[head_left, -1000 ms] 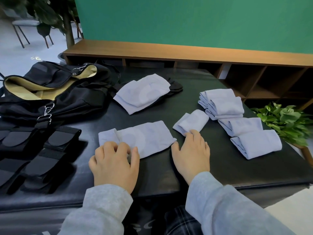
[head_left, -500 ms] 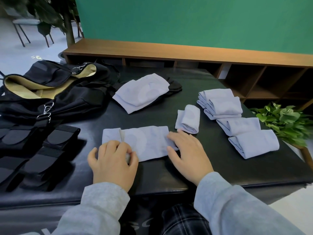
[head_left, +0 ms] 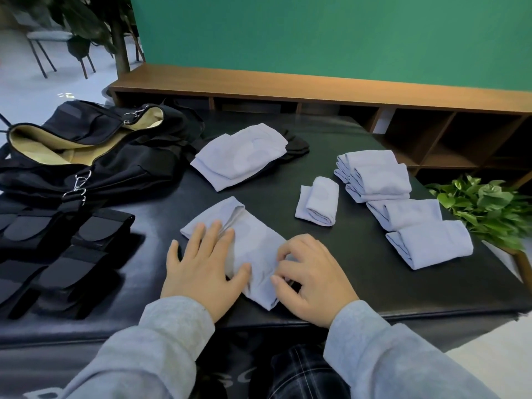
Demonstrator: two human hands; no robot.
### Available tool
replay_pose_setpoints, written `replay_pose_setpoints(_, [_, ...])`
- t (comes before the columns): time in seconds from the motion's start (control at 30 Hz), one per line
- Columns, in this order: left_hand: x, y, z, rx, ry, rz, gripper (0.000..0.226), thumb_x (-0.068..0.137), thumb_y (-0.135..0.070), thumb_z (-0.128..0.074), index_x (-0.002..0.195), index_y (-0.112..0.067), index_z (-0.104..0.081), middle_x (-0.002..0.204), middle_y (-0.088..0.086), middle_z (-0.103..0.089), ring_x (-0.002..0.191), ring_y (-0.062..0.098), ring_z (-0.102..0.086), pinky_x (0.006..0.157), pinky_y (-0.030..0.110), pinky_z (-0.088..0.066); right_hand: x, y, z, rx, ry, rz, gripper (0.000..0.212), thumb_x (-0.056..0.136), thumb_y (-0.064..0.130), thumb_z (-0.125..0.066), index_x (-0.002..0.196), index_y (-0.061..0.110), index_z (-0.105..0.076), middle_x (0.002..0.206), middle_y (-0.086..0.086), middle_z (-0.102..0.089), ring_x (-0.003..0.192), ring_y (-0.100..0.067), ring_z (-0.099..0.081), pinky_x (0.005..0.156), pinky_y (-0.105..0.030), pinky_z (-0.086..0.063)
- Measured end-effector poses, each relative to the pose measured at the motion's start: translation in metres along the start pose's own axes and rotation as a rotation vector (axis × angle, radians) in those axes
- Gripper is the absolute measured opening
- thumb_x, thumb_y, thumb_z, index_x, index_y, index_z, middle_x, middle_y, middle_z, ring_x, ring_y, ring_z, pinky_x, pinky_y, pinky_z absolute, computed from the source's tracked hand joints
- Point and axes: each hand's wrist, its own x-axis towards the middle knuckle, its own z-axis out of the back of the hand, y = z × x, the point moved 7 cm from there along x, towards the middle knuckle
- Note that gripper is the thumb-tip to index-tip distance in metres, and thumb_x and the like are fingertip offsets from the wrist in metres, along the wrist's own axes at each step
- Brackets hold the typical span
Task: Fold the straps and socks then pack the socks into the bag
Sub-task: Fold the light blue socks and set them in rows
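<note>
Low centre of the frame: pale lilac knitted sock [head_left: 250, 249] lying flat and slanted on the black padded table [head_left: 359, 277]. Left hand [head_left: 201, 272] spread flat, pressing its upper part; right hand [head_left: 311, 277] curled, pinching the near end. Likely risk: cloth bunching or sliding under an uneven pull, spoiling the fold. Near end close to the table's front edge, so possible slipping off. Free room between sock and small rolled lilac sock [head_left: 318, 201] at centre right. Open black fabric bag with tan lining [head_left: 86, 145] at upper left, well apart.
</note>
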Motion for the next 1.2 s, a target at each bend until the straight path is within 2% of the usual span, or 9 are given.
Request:
replay_pose_setpoints(0.1, [-0.004,-0.001,0.007,-0.078,-0.104,-0.073,0.077,0.068,-0.066,-0.01,0.136,-0.04,-0.033,0.152,-0.015,-0.017,0.141,0.008,-0.005,0.112,0.037,0.004,0.0,-0.013,-0.001,0.051,0.005,-0.193,0.027,0.083,0.035,-0.046,0.081,0.016,-0.065,0.101,0.004,-0.056,0.096,-0.014,-0.048,0.08,-0.029,-0.042])
replay_pose_setpoints(0.17, [-0.011,-0.005,0.012,-0.182,-0.198,-0.174,0.049,0.074,-0.059,-0.032,0.111,-0.041,-0.057,0.123,-0.018,-0.047,0.121,0.006,-0.036,0.102,0.027,-0.012,0.0,-0.022,-0.006,0.039,0.075,-0.311,0.042,0.084,0.045,-0.037,0.101,0.02,-0.065,0.115,0.008,-0.053,0.107,-0.009,-0.044,0.089,-0.025,-0.035])
replay_pose_setpoints(0.3, [-0.014,-0.005,0.014,-0.219,-0.263,-0.224,0.027,0.077,-0.054,-0.041,0.088,-0.044,-0.063,0.09,-0.024,-0.047,0.092,0.0,-0.04,0.083,0.021,-0.015,0.0,-0.025,-0.016,-0.03,0.201,-0.382,0.059,0.08,0.054,-0.021,0.108,0.025,-0.064,0.112,0.016,-0.054,0.104,-0.007,-0.043,0.09,-0.023,-0.032])
replay_pose_setpoints(0.43, [-0.011,-0.009,0.013,-0.199,-0.17,-0.195,0.054,0.078,-0.064,-0.019,0.111,-0.046,-0.058,0.113,-0.028,-0.047,0.115,-0.005,-0.035,0.106,0.026,-0.007,-0.004,-0.021,-0.014,0.042,0.194,-0.395,0.054,0.077,0.047,-0.025,0.097,0.018,-0.066,0.094,0.01,-0.053,0.09,-0.01,-0.045,0.083,-0.022,-0.037])
replay_pose_setpoints(0.57, [-0.009,-0.009,0.006,-0.128,-0.019,-0.155,0.08,0.067,-0.074,-0.001,0.135,-0.049,-0.034,0.144,-0.032,-0.02,0.136,-0.009,-0.003,0.114,0.035,0.007,-0.008,-0.011,-0.013,0.075,0.183,-0.31,0.038,0.078,0.035,-0.037,0.092,0.021,-0.069,0.081,0.009,-0.055,0.08,-0.01,-0.048,0.078,-0.025,-0.04])
replay_pose_setpoints(0.83, [-0.018,-0.019,0.004,-0.094,0.095,-0.349,0.085,0.061,-0.079,-0.015,0.14,-0.049,-0.024,0.14,-0.037,0.004,0.13,-0.014,0.018,0.113,0.029,0.013,-0.017,0.011,-0.017,0.071,0.258,-0.151,0.043,0.064,0.024,-0.042,0.103,0.023,-0.059,0.105,0.011,-0.053,0.1,-0.011,-0.044,0.086,-0.021,-0.031])
replay_pose_setpoints(1.0, [-0.017,-0.018,0.005,-0.178,-0.003,-0.398,0.075,0.066,-0.074,-0.026,0.134,-0.047,-0.038,0.141,-0.035,-0.014,0.132,-0.015,0.005,0.113,0.024,0.008,-0.013,0.0,-0.019,0.105,0.228,-0.276,0.047,0.068,0.03,-0.034,0.106,0.02,-0.06,0.109,0.012,-0.055,0.108,-0.006,-0.042,0.093,-0.018,-0.031])
replay_pose_setpoints(1.1, [-0.019,-0.019,0.009,-0.295,-0.121,-0.455,0.059,0.068,-0.063,-0.049,0.117,-0.034,-0.062,0.126,-0.022,-0.052,0.124,-0.005,-0.032,0.107,0.024,-0.017,-0.009,-0.003,-0.019,0.115,0.223,-0.316,0.045,0.073,0.035,-0.036,0.108,0.02,-0.06,0.11,0.012,-0.056,0.108,-0.005,-0.042,0.094,-0.017,-0.032])
replay_pose_setpoints(1.2, [-0.018,-0.016,0.01,-0.364,-0.177,-0.457,0.051,0.067,-0.056,-0.059,0.109,-0.028,-0.066,0.108,-0.021,-0.052,0.106,0.001,-0.045,0.095,0.022,-0.035,-0.006,-0.009,-0.019,0.135,0.248,-0.364,0.034,0.079,0.027,-0.046,0.109,0.019,-0.059,0.11,0.011,-0.057,0.106,-0.007,-0.043,0.088,-0.009,-0.028])
